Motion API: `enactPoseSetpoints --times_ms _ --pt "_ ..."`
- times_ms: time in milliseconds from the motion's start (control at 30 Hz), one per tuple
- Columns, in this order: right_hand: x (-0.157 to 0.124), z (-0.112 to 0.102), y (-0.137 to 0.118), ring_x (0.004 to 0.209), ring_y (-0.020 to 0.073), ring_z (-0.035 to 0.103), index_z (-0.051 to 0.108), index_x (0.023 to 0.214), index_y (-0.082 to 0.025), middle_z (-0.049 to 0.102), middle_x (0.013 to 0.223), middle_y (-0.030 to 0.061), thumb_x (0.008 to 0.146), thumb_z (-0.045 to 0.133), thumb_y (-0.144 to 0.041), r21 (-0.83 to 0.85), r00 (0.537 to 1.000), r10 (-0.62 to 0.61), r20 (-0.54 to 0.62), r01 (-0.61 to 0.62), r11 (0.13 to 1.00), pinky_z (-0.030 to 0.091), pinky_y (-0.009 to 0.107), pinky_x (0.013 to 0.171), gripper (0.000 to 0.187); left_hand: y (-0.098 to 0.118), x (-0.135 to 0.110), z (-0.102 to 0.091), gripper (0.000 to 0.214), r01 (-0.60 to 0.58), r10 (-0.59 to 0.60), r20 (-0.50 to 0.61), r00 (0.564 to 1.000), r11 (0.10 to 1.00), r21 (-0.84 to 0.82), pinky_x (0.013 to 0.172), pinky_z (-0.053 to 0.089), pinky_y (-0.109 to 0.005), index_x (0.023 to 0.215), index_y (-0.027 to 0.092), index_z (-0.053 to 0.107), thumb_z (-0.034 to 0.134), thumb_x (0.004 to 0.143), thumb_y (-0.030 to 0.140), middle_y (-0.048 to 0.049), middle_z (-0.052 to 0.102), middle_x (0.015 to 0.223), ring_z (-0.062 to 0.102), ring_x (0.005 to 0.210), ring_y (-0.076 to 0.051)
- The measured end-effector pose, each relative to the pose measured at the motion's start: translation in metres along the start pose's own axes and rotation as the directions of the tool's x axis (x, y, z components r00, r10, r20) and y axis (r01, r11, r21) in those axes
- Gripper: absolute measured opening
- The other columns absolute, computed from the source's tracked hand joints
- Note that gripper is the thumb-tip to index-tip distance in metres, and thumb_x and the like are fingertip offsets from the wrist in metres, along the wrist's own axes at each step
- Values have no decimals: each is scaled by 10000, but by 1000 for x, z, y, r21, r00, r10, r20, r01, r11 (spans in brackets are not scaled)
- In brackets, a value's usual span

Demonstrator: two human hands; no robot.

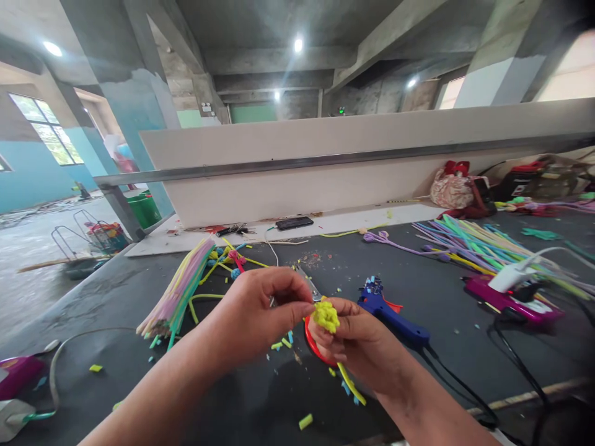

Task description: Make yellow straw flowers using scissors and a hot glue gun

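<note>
My right hand (356,331) is closed round a small yellow pipe-cleaner flower (326,316), its yellow stem (351,384) hanging out below the fingers. The thumb and bent index finger of my left hand (264,303) come together at the flower's left edge. Partly hidden behind my hands lies a pair of scissors (312,288), blades pointing away and a red handle showing. To the right of my right hand, a blue glue gun (395,319) rests on the dark table (223,396). Short yellow and blue cut bits (305,422) are scattered around.
A bundle of pastel pipe cleaners (181,288) lies at left, and a larger spread (488,241) at right. Purple power strips (514,300) with cables sit toward both sides. Behind are a black phone (294,223), a patterned bag (450,188) and a white partition (288,186).
</note>
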State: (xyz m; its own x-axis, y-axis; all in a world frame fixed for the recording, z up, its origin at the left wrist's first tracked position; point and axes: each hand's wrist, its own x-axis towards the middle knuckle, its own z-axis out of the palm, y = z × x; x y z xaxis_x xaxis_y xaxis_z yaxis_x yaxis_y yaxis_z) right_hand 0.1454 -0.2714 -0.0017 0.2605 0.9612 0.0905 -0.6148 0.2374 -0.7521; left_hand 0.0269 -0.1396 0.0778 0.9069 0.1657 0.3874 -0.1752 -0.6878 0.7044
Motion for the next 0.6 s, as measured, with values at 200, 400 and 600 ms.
enactPoseSetpoints --times_ms 200,400,600 --pt "-1 -3 1 464 42 348 644 676 -111 474 546 -8 655 734 -203 38 999 -44 -24 45 998 238 183 437 131 -2 -9 14 59 -215 225 -73 972 969 124 639 451 -187 735 171 640 624 756 118 15 659 710 587 665 -83" --pt "3 -2 2 468 45 331 624 651 -122 467 519 -17 668 729 -190 16 992 -68 -105 70 997 244 185 450 126 -7 -10 22 52 -250 298 -176 938 935 251 639 463 -192 718 171 623 642 753 137 14 663 703 598 658 -87" --pt "4 -2 7 458 42 322 610 640 -125 481 516 -18 675 722 -182 27 987 -91 -130 95 995 237 186 446 131 -15 -10 28 66 -319 391 -221 893 899 300 678 470 -195 736 163 610 621 761 103 5 661 715 605 699 -92"
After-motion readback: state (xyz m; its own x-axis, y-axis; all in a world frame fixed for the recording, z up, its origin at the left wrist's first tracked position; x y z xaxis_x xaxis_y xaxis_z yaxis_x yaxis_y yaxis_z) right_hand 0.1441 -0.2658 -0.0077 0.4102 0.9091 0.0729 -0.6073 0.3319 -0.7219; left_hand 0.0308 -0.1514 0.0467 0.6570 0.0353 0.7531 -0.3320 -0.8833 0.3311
